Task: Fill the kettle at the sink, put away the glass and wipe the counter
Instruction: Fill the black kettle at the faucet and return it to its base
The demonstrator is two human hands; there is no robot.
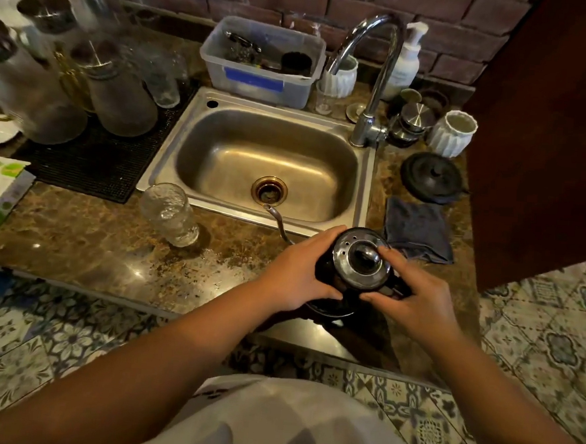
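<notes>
From the head view, we have both hands clamped on the kettle (357, 263) at the bench edge, left hand (298, 273) round its body, right hand (414, 294) at the lid. We judge filling not begun: sink (171, 166) dry, glass (170, 214) still out, cloth (418, 229) untouched.
</notes>
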